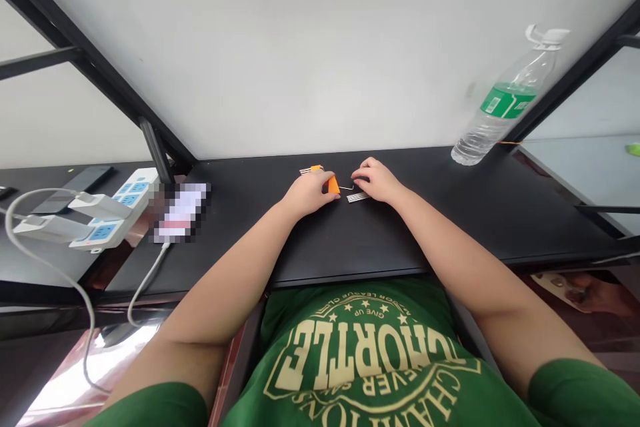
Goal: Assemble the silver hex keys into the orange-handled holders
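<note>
My left hand rests on the black desk with its fingers closed around a small orange stapler. Only the stapler's orange end shows. My right hand lies just to the right, fingers curled and pinched at a thin metal staple piece between the two hands. A short strip of staples lies on the desk under my right hand. Another strip with an orange bit lies just beyond my left hand.
A clear water bottle with a green label leans at the desk's far right. At the left are a white power strip with plugs and cables, a phone on a cable and a dark flat device. A white wall stands behind.
</note>
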A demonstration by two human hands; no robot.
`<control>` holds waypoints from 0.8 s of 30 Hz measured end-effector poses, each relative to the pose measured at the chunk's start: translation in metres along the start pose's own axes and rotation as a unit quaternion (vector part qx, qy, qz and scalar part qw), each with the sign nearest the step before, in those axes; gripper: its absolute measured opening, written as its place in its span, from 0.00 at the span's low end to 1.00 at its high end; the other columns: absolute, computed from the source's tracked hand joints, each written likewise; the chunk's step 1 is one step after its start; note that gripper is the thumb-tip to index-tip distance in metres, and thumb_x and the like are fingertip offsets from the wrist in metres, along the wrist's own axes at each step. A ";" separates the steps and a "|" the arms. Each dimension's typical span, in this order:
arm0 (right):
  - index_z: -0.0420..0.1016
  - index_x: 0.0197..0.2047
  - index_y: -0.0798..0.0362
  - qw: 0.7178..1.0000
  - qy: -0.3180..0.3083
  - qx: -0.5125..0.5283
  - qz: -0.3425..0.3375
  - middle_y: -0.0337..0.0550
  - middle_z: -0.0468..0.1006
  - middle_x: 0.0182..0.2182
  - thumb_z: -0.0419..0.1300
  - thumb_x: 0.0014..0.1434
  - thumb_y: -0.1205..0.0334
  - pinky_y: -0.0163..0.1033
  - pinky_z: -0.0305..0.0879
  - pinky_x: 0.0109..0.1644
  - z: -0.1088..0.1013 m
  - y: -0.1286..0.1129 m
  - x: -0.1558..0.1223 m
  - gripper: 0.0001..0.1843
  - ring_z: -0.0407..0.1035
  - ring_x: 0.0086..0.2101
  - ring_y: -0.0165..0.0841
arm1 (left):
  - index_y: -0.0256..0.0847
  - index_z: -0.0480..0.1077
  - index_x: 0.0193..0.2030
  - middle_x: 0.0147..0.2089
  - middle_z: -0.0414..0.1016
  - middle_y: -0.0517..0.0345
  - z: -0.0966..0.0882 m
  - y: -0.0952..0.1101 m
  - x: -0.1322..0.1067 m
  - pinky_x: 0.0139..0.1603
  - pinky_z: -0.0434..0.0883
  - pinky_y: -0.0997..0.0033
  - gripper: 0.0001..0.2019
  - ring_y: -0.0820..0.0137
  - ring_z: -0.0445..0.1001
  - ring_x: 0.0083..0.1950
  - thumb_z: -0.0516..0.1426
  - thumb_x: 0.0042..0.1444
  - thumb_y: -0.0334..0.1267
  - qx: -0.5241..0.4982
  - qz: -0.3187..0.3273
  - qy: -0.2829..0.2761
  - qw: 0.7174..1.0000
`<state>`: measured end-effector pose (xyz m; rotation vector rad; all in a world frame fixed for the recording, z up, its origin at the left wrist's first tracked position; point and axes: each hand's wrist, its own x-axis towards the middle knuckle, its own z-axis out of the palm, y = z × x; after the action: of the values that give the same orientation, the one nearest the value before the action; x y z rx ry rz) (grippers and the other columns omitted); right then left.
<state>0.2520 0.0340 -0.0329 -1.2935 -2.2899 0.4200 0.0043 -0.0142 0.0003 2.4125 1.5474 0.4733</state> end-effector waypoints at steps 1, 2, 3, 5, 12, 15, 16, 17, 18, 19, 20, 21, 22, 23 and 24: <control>0.88 0.48 0.45 1.000 -0.001 0.003 -0.005 0.49 0.74 0.52 0.62 0.67 0.60 0.54 0.66 0.63 -0.002 -0.002 -0.002 0.12 0.69 0.55 0.45 | 0.45 0.76 0.56 0.46 0.81 0.53 0.000 0.000 0.000 0.48 0.71 0.62 0.20 0.58 0.78 0.48 0.66 0.60 0.48 -0.001 0.000 0.001 1.000; 0.88 0.48 0.44 1.000 -0.011 0.004 -0.015 0.49 0.74 0.54 0.63 0.67 0.60 0.55 0.65 0.64 -0.003 -0.004 -0.003 0.12 0.68 0.56 0.46 | 0.45 0.76 0.56 0.46 0.81 0.53 0.000 0.000 0.000 0.48 0.71 0.62 0.20 0.58 0.78 0.48 0.66 0.60 0.48 -0.001 0.000 0.002 1.000; 0.87 0.47 0.44 0.999 -0.030 0.003 -0.026 0.49 0.74 0.55 0.63 0.66 0.60 0.57 0.64 0.65 -0.005 -0.006 -0.006 0.11 0.67 0.57 0.47 | 0.45 0.76 0.56 0.45 0.81 0.54 0.000 -0.001 0.000 0.48 0.71 0.62 0.19 0.59 0.78 0.47 0.66 0.60 0.48 -0.002 0.002 0.002 1.000; 0.87 0.43 0.44 0.997 -0.073 0.003 -0.040 0.48 0.73 0.55 0.64 0.62 0.62 0.59 0.63 0.66 -0.011 -0.010 -0.009 0.09 0.66 0.58 0.49 | 0.44 0.77 0.55 0.44 0.80 0.54 0.000 -0.002 0.001 0.47 0.70 0.62 0.19 0.59 0.78 0.46 0.66 0.60 0.48 -0.002 0.005 0.001 1.000; 0.84 0.35 0.47 0.989 -0.136 0.050 -0.009 0.46 0.72 0.55 0.60 0.59 0.67 0.50 0.70 0.58 -0.036 0.003 -0.014 0.10 0.72 0.51 0.43 | 0.44 0.76 0.54 0.46 0.80 0.53 0.001 -0.002 0.001 0.45 0.69 0.63 0.18 0.60 0.77 0.46 0.66 0.60 0.48 -0.007 0.011 -0.005 1.000; 0.86 0.46 0.45 0.991 -0.126 0.052 -0.004 0.46 0.72 0.57 0.63 0.60 0.63 0.48 0.73 0.54 -0.038 0.000 -0.017 0.13 0.73 0.48 0.41 | 0.44 0.76 0.53 0.45 0.80 0.53 0.001 -0.003 0.001 0.46 0.70 0.63 0.18 0.60 0.77 0.46 0.67 0.59 0.48 -0.017 0.013 0.001 1.000; 0.85 0.51 0.43 0.990 -0.132 0.049 -0.009 0.46 0.72 0.58 0.65 0.60 0.61 0.48 0.73 0.54 -0.038 -0.003 -0.018 0.16 0.73 0.49 0.42 | 0.45 0.76 0.52 0.44 0.80 0.54 0.001 -0.004 0.001 0.46 0.70 0.63 0.18 0.60 0.77 0.45 0.67 0.59 0.48 -0.023 0.014 0.006 1.000; 0.84 0.55 0.41 0.989 -0.141 0.042 -0.014 0.47 0.71 0.59 0.67 0.60 0.59 0.48 0.74 0.55 -0.038 -0.005 -0.020 0.19 0.73 0.51 0.44 | 0.45 0.77 0.51 0.43 0.80 0.55 0.001 -0.004 0.001 0.46 0.70 0.63 0.17 0.61 0.77 0.44 0.67 0.58 0.48 -0.032 0.014 0.011 0.999; 0.83 0.58 0.40 0.988 -0.149 0.033 -0.015 0.47 0.71 0.61 0.69 0.59 0.58 0.49 0.74 0.55 -0.039 -0.008 -0.021 0.23 0.72 0.53 0.45 | 0.45 0.77 0.50 0.42 0.80 0.55 0.002 -0.005 0.002 0.46 0.71 0.62 0.17 0.61 0.76 0.43 0.67 0.58 0.49 -0.045 0.011 0.017 0.999; 0.82 0.60 0.39 0.988 -0.154 0.022 -0.010 0.48 0.70 0.62 0.70 0.58 0.57 0.50 0.74 0.55 -0.040 -0.010 -0.023 0.26 0.71 0.55 0.48 | 0.45 0.77 0.49 0.42 0.79 0.56 0.002 -0.006 0.002 0.46 0.71 0.62 0.17 0.62 0.76 0.42 0.67 0.57 0.49 -0.063 0.004 0.024 0.998; 0.81 0.61 0.39 0.988 -0.154 0.009 0.000 0.49 0.70 0.63 0.71 0.57 0.57 0.51 0.73 0.55 -0.041 -0.011 -0.024 0.28 0.70 0.57 0.50 | 0.45 0.77 0.49 0.41 0.79 0.57 0.003 -0.006 0.002 0.47 0.72 0.62 0.17 0.63 0.76 0.42 0.67 0.57 0.50 -0.085 -0.005 0.030 0.996; 0.82 0.60 0.39 0.988 -0.152 -0.002 0.011 0.49 0.70 0.63 0.72 0.56 0.58 0.51 0.73 0.54 -0.043 -0.011 -0.025 0.27 0.68 0.58 0.51 | 0.45 0.77 0.50 0.41 0.80 0.58 0.004 -0.007 0.002 0.47 0.73 0.62 0.18 0.63 0.77 0.41 0.68 0.56 0.50 -0.108 -0.016 0.033 0.993; 0.83 0.57 0.40 0.988 -0.152 -0.012 0.022 0.50 0.71 0.62 0.72 0.56 0.58 0.52 0.73 0.53 -0.044 -0.011 -0.026 0.25 0.68 0.58 0.53 | 0.45 0.77 0.50 0.41 0.80 0.59 0.004 -0.007 0.002 0.48 0.73 0.62 0.19 0.64 0.77 0.41 0.68 0.55 0.51 -0.131 -0.028 0.031 0.991; 0.84 0.54 0.41 0.988 -0.154 -0.017 0.027 0.50 0.72 0.60 0.72 0.56 0.59 0.52 0.73 0.52 -0.046 -0.011 -0.027 0.21 0.68 0.58 0.53 | 0.45 0.77 0.51 0.41 0.80 0.59 0.005 -0.007 0.002 0.48 0.74 0.62 0.20 0.64 0.77 0.41 0.69 0.55 0.51 -0.147 -0.039 0.023 0.988; 0.86 0.49 0.42 0.987 -0.158 -0.019 0.025 0.50 0.73 0.58 0.71 0.56 0.60 0.52 0.72 0.51 -0.047 -0.011 -0.028 0.16 0.68 0.57 0.53 | 0.45 0.78 0.51 0.40 0.80 0.60 0.006 -0.007 0.002 0.48 0.74 0.63 0.21 0.65 0.77 0.41 0.69 0.54 0.50 -0.156 -0.047 0.012 0.987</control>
<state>0.2820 0.0061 0.0048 -1.3884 -2.5383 0.6433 0.0016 -0.0096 -0.0075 2.0966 1.4635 0.6727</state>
